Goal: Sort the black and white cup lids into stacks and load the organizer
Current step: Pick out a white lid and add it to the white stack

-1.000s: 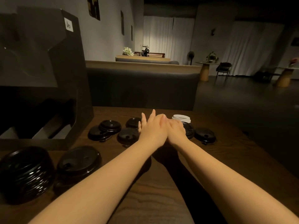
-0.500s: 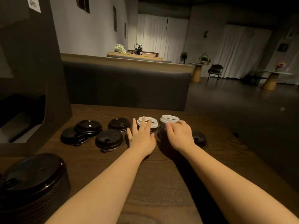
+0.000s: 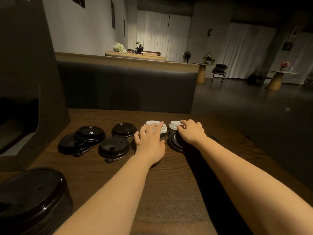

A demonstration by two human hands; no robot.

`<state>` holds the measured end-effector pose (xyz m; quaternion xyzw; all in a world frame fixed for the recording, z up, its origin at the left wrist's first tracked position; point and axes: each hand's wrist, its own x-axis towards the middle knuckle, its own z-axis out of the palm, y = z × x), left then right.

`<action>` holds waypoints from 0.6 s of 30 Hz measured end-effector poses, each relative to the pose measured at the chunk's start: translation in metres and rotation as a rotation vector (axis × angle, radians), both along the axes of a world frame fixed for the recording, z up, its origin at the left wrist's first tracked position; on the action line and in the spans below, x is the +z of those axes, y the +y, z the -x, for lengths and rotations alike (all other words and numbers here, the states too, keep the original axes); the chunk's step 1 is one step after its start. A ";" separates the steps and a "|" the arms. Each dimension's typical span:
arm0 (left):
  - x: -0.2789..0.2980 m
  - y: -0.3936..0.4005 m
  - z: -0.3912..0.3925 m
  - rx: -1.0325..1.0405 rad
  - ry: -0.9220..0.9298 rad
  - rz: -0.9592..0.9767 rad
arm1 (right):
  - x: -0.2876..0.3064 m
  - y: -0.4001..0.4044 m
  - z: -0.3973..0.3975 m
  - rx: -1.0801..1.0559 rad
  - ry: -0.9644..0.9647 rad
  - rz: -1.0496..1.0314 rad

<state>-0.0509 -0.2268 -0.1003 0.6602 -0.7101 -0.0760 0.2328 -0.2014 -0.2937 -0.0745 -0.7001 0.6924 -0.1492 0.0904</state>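
Left hand (image 3: 150, 141): fingers spread and nearly straight, laid palm-down over the left white lid (image 3: 156, 126); fingertips rest on its top, no grasp visible.

Right hand (image 3: 191, 131): fingers bent downward, tips touching the right white lid (image 3: 174, 124); whether it has actually taken hold cannot be told. The heel of the hand lies above a black lid (image 3: 174, 141) that sits just in front of that white lid.

Organizer (image 3: 30, 78): tall dark box at the left edge of the table, with a cut-out opening on its near face. The interior is in shadow; a pale sloping surface shows inside, contents not discernible.

Loose black lids, left of the hands: two overlapping lids (image 3: 81, 139), the farther one resting partly on the nearer; one single lid (image 3: 114, 147) near the left hand; one single lid (image 3: 124, 129) farther back, just beside the left white lid.

Stack of black lids (image 3: 32, 195): near left corner, several nested, close to the camera.

Table (image 3: 169, 192): dark wood-grain top, both forearms stretched across it.

Room: dim. A dark upholstered bench back (image 3: 127, 85) stands directly beyond the table. Farther off, a wooden counter (image 3: 135, 55) with white flowers, pale curtains (image 3: 162, 31), round pedestal tables and a chair (image 3: 219, 70) to the right.
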 end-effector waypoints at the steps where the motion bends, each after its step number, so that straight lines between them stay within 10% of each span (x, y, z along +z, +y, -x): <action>1: 0.000 -0.001 -0.001 -0.006 0.004 0.016 | 0.000 0.003 -0.002 -0.015 0.004 0.001; 18: 0.011 0.009 0.000 0.123 -0.162 0.066 | -0.014 0.074 -0.017 -0.169 -0.485 0.329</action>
